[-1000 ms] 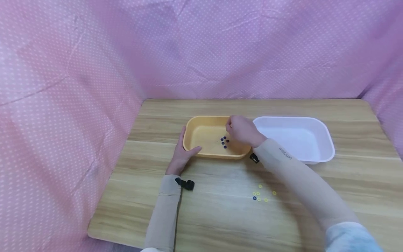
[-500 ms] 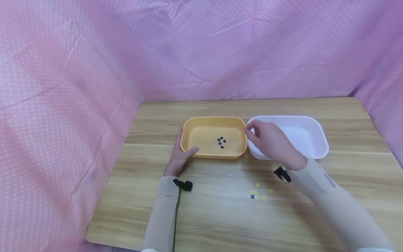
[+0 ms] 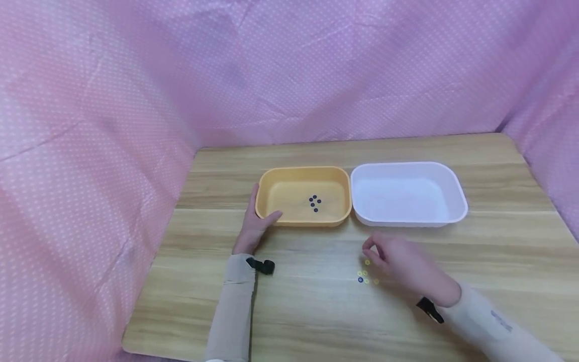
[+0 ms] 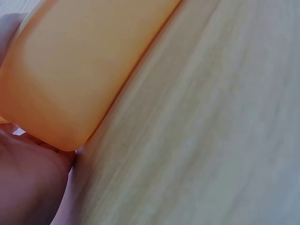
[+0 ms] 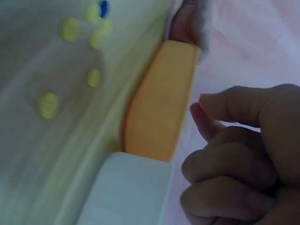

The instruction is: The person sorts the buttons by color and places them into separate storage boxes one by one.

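My left hand (image 3: 253, 229) holds the left end of a yellow plastic tray (image 3: 304, 222), thumb over the near rim and fingers along its side. In the left wrist view the palm (image 4: 33, 178) lies against the tray's corner. Several small dark blue rings (image 3: 315, 210) lie inside the tray. My right hand (image 3: 407, 261) hovers over the table beside several small yellow rings (image 3: 367, 281) and one blue ring (image 3: 360, 280). Its lower fingers are loosely curled, with the thumb and index fingertips close together; nothing shows between them in the right wrist view.
A white plastic tray (image 3: 409, 223) stands right against the yellow tray's right end. Both are on a wood-grain table (image 3: 312, 322). Pink dotted cloth (image 3: 289, 75) hangs behind the table and at its sides.
My right hand has drawn back from over the yellow tray, across the white tray, to beside the yellow rings. The left hand keeps its hold on the tray.
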The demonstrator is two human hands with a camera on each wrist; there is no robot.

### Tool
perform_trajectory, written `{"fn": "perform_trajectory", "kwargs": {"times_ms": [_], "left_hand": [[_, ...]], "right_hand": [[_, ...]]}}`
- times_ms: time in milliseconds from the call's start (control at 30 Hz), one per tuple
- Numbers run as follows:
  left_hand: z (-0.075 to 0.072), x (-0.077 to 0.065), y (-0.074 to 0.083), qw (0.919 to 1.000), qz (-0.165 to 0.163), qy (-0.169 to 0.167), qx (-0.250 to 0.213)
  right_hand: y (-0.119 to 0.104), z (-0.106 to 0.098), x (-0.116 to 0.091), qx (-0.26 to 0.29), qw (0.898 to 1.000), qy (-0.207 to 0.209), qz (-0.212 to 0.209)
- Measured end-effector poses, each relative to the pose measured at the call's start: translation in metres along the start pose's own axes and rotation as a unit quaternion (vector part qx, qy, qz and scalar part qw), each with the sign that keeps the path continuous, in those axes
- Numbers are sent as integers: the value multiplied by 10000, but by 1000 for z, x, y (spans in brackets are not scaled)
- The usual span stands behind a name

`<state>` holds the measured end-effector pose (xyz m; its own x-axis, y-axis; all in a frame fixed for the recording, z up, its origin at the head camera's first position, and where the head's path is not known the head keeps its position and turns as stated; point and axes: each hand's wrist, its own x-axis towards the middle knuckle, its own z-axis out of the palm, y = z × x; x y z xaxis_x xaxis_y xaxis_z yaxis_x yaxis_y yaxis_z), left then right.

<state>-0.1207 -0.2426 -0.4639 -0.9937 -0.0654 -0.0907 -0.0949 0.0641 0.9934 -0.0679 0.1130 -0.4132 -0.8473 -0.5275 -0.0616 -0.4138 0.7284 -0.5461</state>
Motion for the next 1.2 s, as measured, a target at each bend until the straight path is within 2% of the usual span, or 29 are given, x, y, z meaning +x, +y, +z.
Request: {"fn": "perform_trajectory", "kwargs": {"times_ms": [167, 333, 433, 667, 1033, 1200], "left_hand": [[0, 0, 2, 10000, -4, -26, -95], [0, -1, 1, 10000, 61, -38, -28], [0, -1, -1, 10000, 55, -41, -26], [0, -1, 1, 10000, 13, -31, -68], [-1, -1, -2, 9998, 77, -44, -149], [-1, 0, -2, 9997, 57, -43, -220]], "right_hand": [[6, 18, -7, -453, 9967, -558, -364], [5, 29, -9, -509, 9917, -915, -750], [2, 34, -9, -583, 9901, -899, -909], [0, 42, -7, -937, 9864, -496, -1253], [3, 44, -4, -1104, 9864, -501, -1109], [2, 45, -2, -1292, 9827, -510, -1227]]}}
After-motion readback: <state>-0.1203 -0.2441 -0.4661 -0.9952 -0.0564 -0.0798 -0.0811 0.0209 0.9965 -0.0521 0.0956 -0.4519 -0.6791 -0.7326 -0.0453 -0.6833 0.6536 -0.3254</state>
